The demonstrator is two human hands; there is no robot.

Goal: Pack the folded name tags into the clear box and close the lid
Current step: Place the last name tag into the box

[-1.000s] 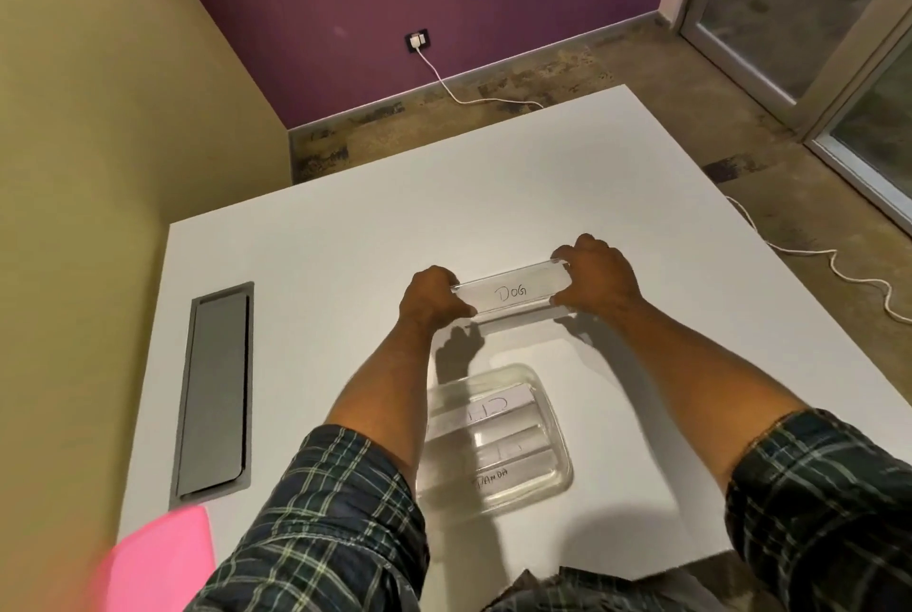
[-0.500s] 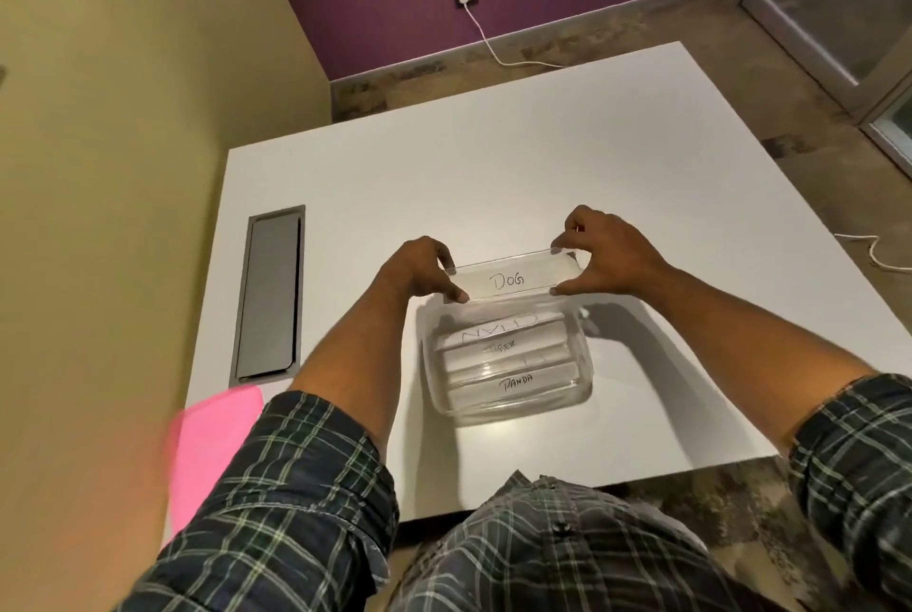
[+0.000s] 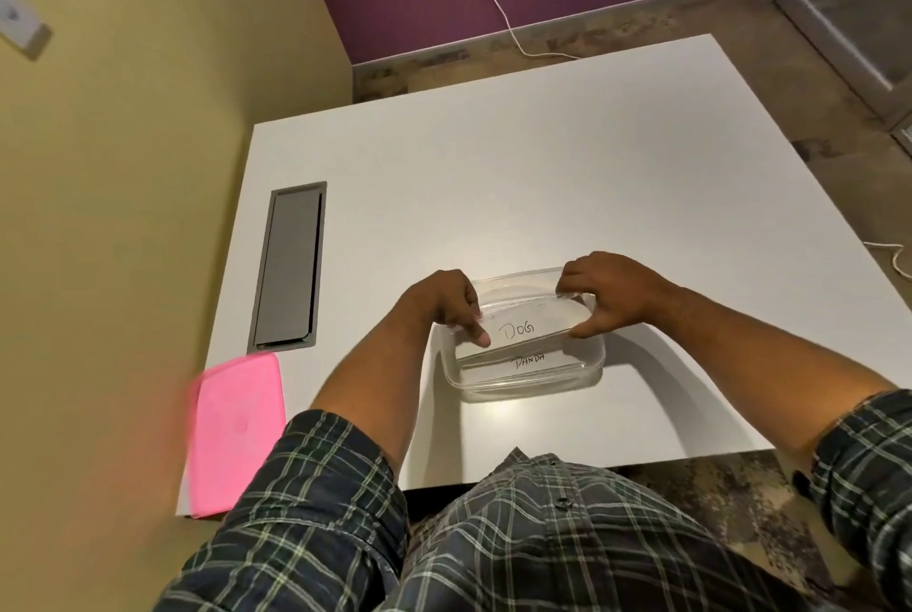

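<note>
A clear plastic box point(image 3: 594, 367) sits near the front edge of the white table point(image 3: 518, 177). Over its opening I hold a folded white name tag marked DOG point(image 3: 523, 330). My left hand point(image 3: 444, 303) pinches its left end, index finger lying on the tag. My right hand point(image 3: 609, 293) grips its right end between fingers and thumb. Under it, inside the box, lies another tag marked PANDA point(image 3: 530, 361); any other tags in the box are hidden beneath the DOG tag. The pink lid point(image 3: 237, 429) lies flat on the table's front left corner.
A grey cable hatch point(image 3: 291, 266) is set into the table at the left. A yellow wall stands close on the left. A white cable point(image 3: 518, 36) runs along the floor from a socket in the purple wall.
Both hands brought the DOG tag from the table beyond the box back toward me and down over the box opening. It now covers the tags that showed before, except PANDA.
</note>
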